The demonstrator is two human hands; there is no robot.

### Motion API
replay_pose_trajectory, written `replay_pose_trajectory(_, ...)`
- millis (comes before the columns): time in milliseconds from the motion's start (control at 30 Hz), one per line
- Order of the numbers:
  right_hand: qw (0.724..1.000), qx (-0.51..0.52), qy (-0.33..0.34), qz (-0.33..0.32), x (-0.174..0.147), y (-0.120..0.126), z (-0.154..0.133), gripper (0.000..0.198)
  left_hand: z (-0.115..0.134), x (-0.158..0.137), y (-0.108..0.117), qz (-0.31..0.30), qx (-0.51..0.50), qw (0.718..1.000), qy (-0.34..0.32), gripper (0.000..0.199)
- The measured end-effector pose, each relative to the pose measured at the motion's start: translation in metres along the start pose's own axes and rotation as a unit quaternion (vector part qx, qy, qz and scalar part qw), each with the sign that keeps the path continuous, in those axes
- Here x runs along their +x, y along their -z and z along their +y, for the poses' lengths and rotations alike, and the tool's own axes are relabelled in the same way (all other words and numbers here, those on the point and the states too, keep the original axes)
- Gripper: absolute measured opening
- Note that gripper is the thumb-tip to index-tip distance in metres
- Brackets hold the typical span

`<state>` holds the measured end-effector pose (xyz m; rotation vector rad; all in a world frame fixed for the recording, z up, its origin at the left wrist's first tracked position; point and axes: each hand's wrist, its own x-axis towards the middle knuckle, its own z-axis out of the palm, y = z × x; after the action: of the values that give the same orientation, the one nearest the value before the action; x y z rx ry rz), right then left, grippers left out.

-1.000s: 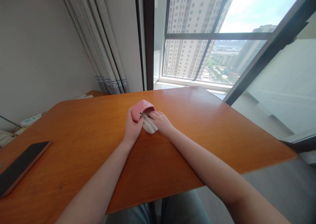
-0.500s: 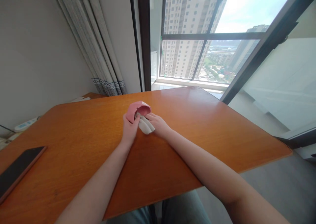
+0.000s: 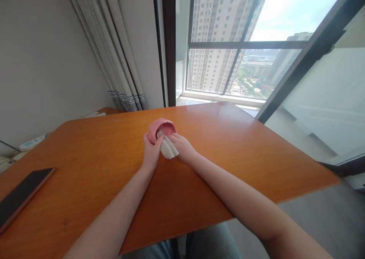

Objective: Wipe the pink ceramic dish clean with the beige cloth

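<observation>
A pink bowl-like container [image 3: 154, 128] is tipped on its side above the wooden table [image 3: 108, 145], its opening turned toward me and to the right. My left hand [image 3: 151, 149] grips its left side, with the thumb at the rim. A whitish cloth [image 3: 168, 148] is partly stuffed into the opening, and its loose end hangs out between my hands. My right hand [image 3: 182, 146] is at the right of the opening with its fingers on the cloth. Some fingertips of both hands are hidden by the container and the cloth.
A dark flat device like a phone or tablet [image 3: 24, 194] lies at the table's left. A white power strip [image 3: 32, 142] sits beyond the left edge. A grey curtain [image 3: 114, 53] and a large window [image 3: 216, 69] stand behind the table.
The container has tilted slightly, so more of its inside faces me. Both hands stay on it and the cloth. The whole view has shifted a little.
</observation>
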<state>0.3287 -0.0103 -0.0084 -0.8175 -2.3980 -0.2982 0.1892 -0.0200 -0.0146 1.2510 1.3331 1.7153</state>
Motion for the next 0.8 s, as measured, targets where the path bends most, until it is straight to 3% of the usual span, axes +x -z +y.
replay_pose_trajectory(200,0.998,-0.060,-0.004,-0.025,0.000,0.003,0.012,0.013,0.022,0.011,0.019,-0.069,0.191,0.976,-0.080,0.032)
replay_pose_trajectory(267,0.997,-0.072,-0.003,-0.030,-0.002,0.003,0.013,0.013,0.022,0.007,0.017,-0.073,0.181,0.977,-0.089,0.044)
replay_pose_trajectory(333,0.997,-0.070,-0.003,-0.024,-0.002,0.003,0.012,0.014,0.016,0.001,0.009,-0.057,0.089,0.992,-0.072,0.056)
replay_pose_trajectory(433,0.998,-0.053,-0.010,-0.014,-0.001,0.002,0.006,0.015,0.001,-0.006,-0.002,-0.023,-0.034,0.999,-0.018,0.048)
replay_pose_trajectory(533,0.999,-0.033,-0.018,-0.031,0.002,0.004,0.002,0.013,-0.002,-0.003,0.000,-0.011,0.008,1.000,0.003,0.037)
replay_pose_trajectory(700,0.999,-0.021,0.006,-0.030,0.003,0.011,0.007,0.015,0.015,0.011,0.017,-0.032,0.125,0.991,-0.030,0.025)
replay_pose_trajectory(800,0.999,-0.012,0.017,-0.029,0.002,0.013,0.011,0.015,0.016,0.012,0.017,-0.049,0.145,0.988,-0.029,0.027)
